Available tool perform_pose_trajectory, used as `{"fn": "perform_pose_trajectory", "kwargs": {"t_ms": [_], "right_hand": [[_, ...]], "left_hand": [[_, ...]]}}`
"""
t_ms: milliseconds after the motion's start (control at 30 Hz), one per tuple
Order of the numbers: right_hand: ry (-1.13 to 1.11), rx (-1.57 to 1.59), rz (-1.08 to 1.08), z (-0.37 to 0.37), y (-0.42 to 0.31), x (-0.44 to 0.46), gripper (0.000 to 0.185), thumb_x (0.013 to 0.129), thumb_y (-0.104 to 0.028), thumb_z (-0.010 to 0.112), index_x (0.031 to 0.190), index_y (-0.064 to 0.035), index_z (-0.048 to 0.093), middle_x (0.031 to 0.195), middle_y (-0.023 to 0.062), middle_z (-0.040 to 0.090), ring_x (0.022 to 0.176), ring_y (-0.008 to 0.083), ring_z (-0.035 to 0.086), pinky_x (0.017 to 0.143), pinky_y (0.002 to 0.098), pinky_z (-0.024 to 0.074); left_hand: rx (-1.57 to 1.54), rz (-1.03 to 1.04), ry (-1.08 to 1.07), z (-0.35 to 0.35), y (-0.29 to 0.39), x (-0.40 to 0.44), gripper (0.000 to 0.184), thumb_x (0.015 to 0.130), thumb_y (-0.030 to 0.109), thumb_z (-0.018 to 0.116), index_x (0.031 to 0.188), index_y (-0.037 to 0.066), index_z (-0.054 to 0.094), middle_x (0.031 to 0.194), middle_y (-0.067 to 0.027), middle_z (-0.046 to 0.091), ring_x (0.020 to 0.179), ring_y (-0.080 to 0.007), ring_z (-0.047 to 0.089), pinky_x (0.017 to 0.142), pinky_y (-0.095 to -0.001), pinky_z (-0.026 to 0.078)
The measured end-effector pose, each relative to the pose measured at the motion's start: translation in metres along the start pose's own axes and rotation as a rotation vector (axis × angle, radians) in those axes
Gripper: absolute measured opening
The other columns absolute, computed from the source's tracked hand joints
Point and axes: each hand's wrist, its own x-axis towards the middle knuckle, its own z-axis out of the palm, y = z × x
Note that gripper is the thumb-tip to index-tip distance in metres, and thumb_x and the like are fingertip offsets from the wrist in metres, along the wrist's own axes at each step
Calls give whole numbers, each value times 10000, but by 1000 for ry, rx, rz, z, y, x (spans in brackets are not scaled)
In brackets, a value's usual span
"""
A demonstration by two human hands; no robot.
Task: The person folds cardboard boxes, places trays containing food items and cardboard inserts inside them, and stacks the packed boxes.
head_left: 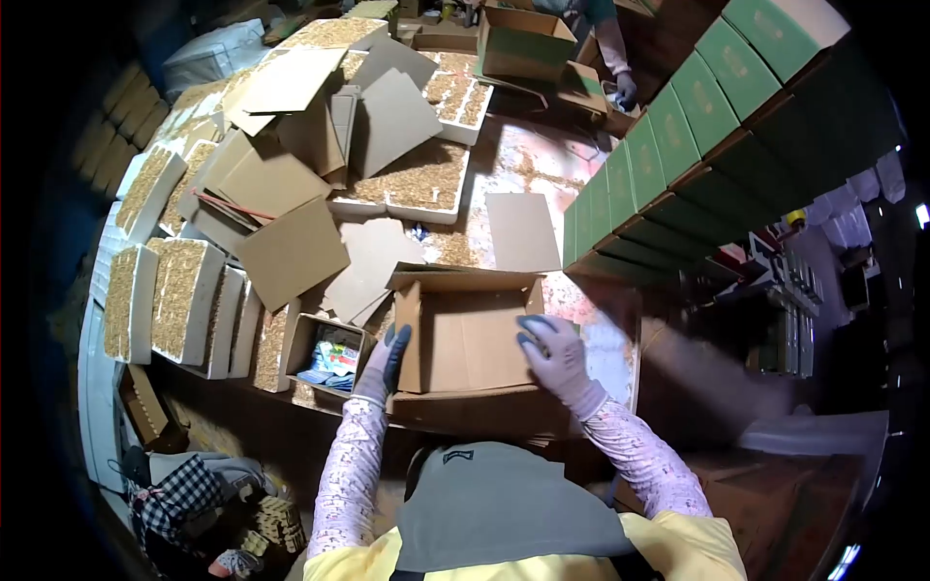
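Observation:
An open cardboard box (pixel 475 334) stands at the table's near edge, its flat inner bottom showing. My left hand (pixel 384 366), in a grey glove with dark blue fingertips, lies along the outside of the box's left wall with its fingers stretched out. My right hand (pixel 554 358), gloved alike, hovers at the box's right side with fingers apart and nothing in it. Left of my left hand sits a small open carton (pixel 363 347) with blue and white packets (pixel 334 360) inside. Behind the box lies a flat cardboard sheet (pixel 523 230).
Green cartons (pixel 668 136) are stacked in a row at the right. Loose cardboard pieces (pixel 291 252) lie over white trays of brown shavings (pixel 417 184) at the left. A co-worker's gloved hand (pixel 626 89) shows at the far side, near another open carton (pixel 523 44).

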Motion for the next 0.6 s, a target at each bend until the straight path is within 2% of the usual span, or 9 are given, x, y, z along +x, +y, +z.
{"fn": "perform_pose_trajectory", "kwargs": {"t_ms": [67,100,200,233,300,433,500,567,600], "right_hand": [[-308,33,-107,16,-16,11,192,858,-221,636,1023,-147,700,1121,128,640,1005,320,631,887,405,516],[-557,-193,-137,43,-10,13,219,886,-283,587,1044,-160,676,1094,116,630,1018,321,629,887,405,518],[-674,-263,-55,86,6,36,307,906,-350,536,1121,-169,660,1066,126,620,1009,323,633,896,417,517],[-713,-255,-96,72,-3,37,271,906,-258,579,1135,-137,661,1139,141,611,1062,309,613,913,387,515],[-235,232,-51,35,-12,28,292,905,-183,604,1183,-99,636,1164,140,606,1076,288,606,919,365,514],[461,976,590,2,44,0,416,926,-15,608,1336,-16,537,1299,143,579,1187,190,572,966,312,495],[5,1288,756,82,113,-35,567,959,-260,614,1426,10,439,1379,170,527,1250,230,534,1024,347,462],[-224,766,796,113,112,-23,795,864,-497,676,1395,51,451,1368,209,530,1237,256,528,1052,386,431],[-205,155,848,104,87,-9,939,779,-624,727,1352,79,483,1329,230,556,1209,266,534,1058,416,416]], "left_hand": [[-523,-139,-162,-33,-49,34,734,939,607,554,1391,31,520,1270,-85,616,1112,-196,589,963,-316,488],[-528,-174,-174,-37,-48,35,742,938,617,546,1393,32,518,1272,-93,617,1116,-206,591,965,-324,490],[-532,-216,-122,-20,-11,11,759,907,611,602,1389,30,518,1266,-150,626,1135,-265,607,971,-367,496],[-195,-68,-47,-12,-12,20,763,871,571,670,1382,24,520,1265,-161,628,1138,-276,610,962,-375,498],[464,162,212,-6,-55,47,744,761,402,836,1324,4,556,1222,-153,653,1104,-265,624,930,-373,500],[131,56,106,12,-21,34,612,738,249,849,1241,-3,605,1093,-96,692,946,-180,641,826,-316,517],[-22,57,35,9,-30,37,588,769,180,814,1276,6,572,1088,-91,684,965,-184,648,820,-318,538],[-209,-8,-61,19,-3,16,609,792,126,770,1336,13,519,1125,-111,668,998,-208,657,840,-332,551],[-283,-30,-103,22,10,1,627,800,100,745,1366,18,489,1148,-121,659,1014,-225,661,853,-341,557]]}}
